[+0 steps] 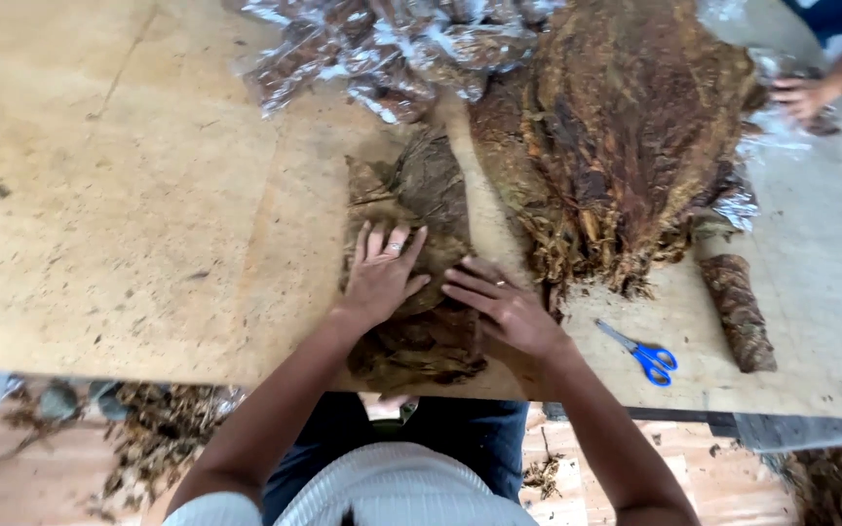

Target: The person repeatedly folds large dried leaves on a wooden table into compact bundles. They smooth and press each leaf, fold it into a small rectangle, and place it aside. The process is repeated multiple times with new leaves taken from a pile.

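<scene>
Worn tabletop: your left hand and right hand, grips spread, press the tobacco leaf flat to smooth it.

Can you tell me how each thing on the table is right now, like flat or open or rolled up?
left hand: open, fingers spread, pressing flat on the brown leaf
right hand: open, flat on the same leaf
brown leaf: spread out flat, wrinkled
leaf pile: heaped, on clear plastic
clear plastic wrap: crumpled, opened
rolled leaf bundle: rolled up, lying alone
blue-handled scissors: closed, lying flat
another person's hand: touching the plastic
</scene>
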